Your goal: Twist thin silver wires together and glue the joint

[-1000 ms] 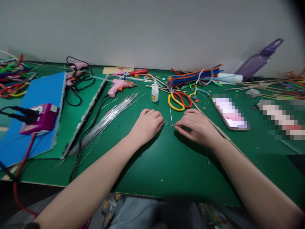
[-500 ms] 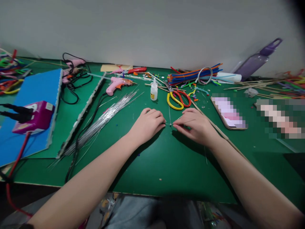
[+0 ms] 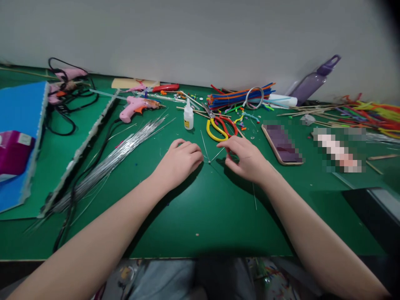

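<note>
Thin silvery metal wires [image 3: 205, 145] meet at a small joint on the green table between my hands. My left hand [image 3: 183, 161] rests palm down, fingers curled together, its fingertips closed on a short wire end left of the joint. My right hand [image 3: 245, 157] is on the other side, index finger and thumb apart. One wire slants up from the joint to just beneath that index finger; whether it touches is hard to see. Beyond the hands stand a small white glue bottle [image 3: 188, 116] and scissors [image 3: 215, 130] with yellow and red handles.
A bundle of metal wires [image 3: 125, 146] and a pink glue gun [image 3: 134, 108] lie left. Pipe cleaners [image 3: 240, 99] are at the back. On the right are a phone [image 3: 281, 143], a purple bottle [image 3: 312, 85] and thin sticks [image 3: 300, 110]. A blue board [image 3: 18, 108] lies far left.
My right hand's index finger and thumb have parted and drawn back from the wire joint. My left hand stays beside it. The view has turned right, and the phone screen has darkened.
</note>
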Available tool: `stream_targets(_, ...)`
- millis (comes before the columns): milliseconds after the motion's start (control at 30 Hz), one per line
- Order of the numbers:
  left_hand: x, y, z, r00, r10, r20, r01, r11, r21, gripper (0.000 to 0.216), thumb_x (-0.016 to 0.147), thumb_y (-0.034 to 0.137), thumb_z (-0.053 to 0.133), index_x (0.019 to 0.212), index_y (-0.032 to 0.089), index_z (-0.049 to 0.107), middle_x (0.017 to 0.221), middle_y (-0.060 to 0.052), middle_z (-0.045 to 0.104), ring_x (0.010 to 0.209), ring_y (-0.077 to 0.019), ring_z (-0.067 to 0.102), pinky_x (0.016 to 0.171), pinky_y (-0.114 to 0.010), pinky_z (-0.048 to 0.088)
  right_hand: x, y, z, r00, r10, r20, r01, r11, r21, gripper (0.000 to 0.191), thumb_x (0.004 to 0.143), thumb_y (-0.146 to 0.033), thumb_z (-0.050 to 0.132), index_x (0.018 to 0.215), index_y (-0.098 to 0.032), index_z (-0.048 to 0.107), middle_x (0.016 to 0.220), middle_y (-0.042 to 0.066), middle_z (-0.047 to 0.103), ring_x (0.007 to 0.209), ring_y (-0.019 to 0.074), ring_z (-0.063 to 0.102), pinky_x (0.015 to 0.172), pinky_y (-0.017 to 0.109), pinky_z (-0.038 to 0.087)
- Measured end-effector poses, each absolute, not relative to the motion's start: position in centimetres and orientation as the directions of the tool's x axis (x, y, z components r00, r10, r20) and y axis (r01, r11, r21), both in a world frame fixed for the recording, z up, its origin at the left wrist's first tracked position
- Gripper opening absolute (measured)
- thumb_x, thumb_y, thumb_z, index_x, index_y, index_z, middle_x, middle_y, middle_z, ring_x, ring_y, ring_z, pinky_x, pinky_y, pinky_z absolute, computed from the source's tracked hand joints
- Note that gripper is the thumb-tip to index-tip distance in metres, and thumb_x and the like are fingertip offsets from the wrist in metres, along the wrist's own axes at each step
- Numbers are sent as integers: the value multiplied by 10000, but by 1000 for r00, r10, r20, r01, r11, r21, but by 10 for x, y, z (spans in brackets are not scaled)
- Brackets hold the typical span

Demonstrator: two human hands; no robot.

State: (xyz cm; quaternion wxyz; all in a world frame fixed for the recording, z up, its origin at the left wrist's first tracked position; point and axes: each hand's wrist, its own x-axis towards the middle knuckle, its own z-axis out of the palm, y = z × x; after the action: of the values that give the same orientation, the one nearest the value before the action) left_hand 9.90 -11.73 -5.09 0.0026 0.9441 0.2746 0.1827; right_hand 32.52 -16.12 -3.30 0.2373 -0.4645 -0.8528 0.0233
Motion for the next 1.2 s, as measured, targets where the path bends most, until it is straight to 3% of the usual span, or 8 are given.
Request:
stream_targets(167, 98, -118, -50, 787, 505, 355, 512, -855, 82, 199, 924, 209, 484, 848, 186, 667, 944, -34, 673, 865, -172, 593, 931, -389, 351, 333, -154, -43, -478, 805, 351, 807, 560, -187, 219, 841, -193, 531, 1048, -205, 604, 1098, 92, 619, 1051, 249, 543, 922, 420, 407)
stream_targets(467, 92, -116, -45, 829, 469, 303, 478, -877, 49, 191, 914, 187, 502, 915, 209, 691, 978, -34, 677, 929, -185, 592, 930, -380, 339, 328, -158, -42, -556, 789, 261, 772, 607, -191, 139, 864, -231, 540, 952, -227, 648, 970, 34, 665, 959, 195, 576, 1046, 454, 277)
stream_targets(667, 94, -118, -44, 831, 456, 320, 456, -886, 78, 207, 897, 169, 498, 1004, 205, 671, 1012, -38, 668, 949, -186, 588, 935, -373, 341, 324, -161, -40, -557, 794, 244, 771, 604, -204, 157, 865, -226, 543, 988, -222, 641, 949, 32, 671, 955, 193, 583, 1047, 452, 258)
stream_targets(833, 96, -119, -46, 845, 423, 326, 414, -905, 101, 213, 888, 156, 493, 955, 218, 685, 996, -26, 672, 937, -180, 593, 957, -382, 334, 325, -160, -41, -562, 790, 245, 765, 609, -208, 147, 872, -241, 542, 975, -231, 646, 953, 33, 666, 943, 194, 579, 1046, 461, 244)
stream_targets(1200, 96, -120, -45, 856, 429, 290, 422, -902, 89, 243, 853, 119, 480, 931, 217, 688, 967, -31, 683, 910, -183, 611, 1028, -443, 281, 318, -162, -42, -642, 733, 226, 704, 680, -205, 174, 894, -257, 533, 966, -235, 691, 872, 36, 622, 864, 177, 539, 927, 396, 323)
